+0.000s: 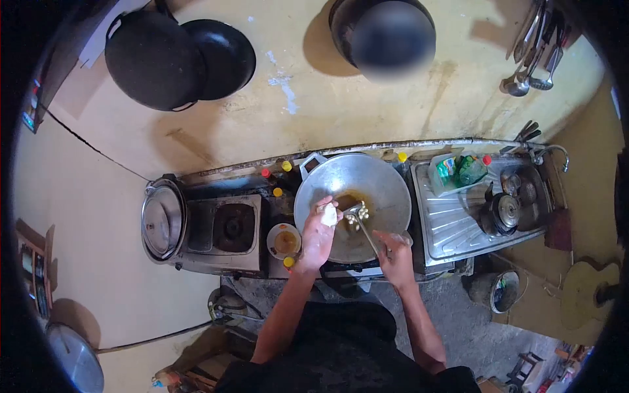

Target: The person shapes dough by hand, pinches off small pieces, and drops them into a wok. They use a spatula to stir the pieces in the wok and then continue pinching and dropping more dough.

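Observation:
A large silver wok (386,180) stands in front of me with a pool of brownish oil (352,196) in its bottom. My left hand (317,239) is over the wok's left side, fingers closed around a soft white lump (329,215) that looks like dough. From the right, my right hand (396,257) grips the handle of a metal ladle (368,236). The ladle's head is over the oil, close to the left fingertips. Small pale pieces (363,213) cluster at its head.
Left of the wok are a bowl of yellowish liquid (285,241), several capped bottles (278,192) and a stove burner (234,226). A steel sink (452,229) with a kettle (501,213) and a plastic tub (444,175) is to the right. Pans (154,59) hang on the wall.

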Demonstrator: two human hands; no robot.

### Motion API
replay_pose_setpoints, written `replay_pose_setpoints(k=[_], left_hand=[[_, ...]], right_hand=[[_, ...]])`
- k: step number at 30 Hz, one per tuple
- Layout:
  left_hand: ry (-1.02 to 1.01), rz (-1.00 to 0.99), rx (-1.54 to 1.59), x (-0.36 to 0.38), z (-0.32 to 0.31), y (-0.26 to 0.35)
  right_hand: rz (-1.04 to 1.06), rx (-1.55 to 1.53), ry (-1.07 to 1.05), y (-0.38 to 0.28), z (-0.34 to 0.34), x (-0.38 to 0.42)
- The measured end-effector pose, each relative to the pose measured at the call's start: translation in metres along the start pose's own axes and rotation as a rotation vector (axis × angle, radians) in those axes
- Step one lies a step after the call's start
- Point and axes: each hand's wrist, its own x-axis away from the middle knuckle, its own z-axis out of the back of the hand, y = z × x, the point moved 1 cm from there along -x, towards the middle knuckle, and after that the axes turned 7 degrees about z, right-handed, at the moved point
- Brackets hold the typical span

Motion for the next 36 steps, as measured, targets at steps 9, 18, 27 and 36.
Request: replay_pose_setpoints(k=[9, 18, 27, 36], left_hand=[[-0.238, 0.276, -0.503, 0.03, -0.032, -0.008], [-0.271, 0.236, -0.945, 0.026, -0.044, 0.0], [-0.063, 0.231, -0.774, 0.034, -0.048, -0.012], [0.107, 0.185, -0.456, 0.042, -0.035, -0.019]], right_hand=[[0.104, -0.445, -0.058, -0.039, 0.025, -0.044], [-0.003, -0.522, -0.061, -0.025, 0.02, -0.045], [-0.169, -0.636, 0.002, -0.009, 0.024, -0.042], [-0.344, -1.286, 0.147, 0.013, 0.021, -0.027]])
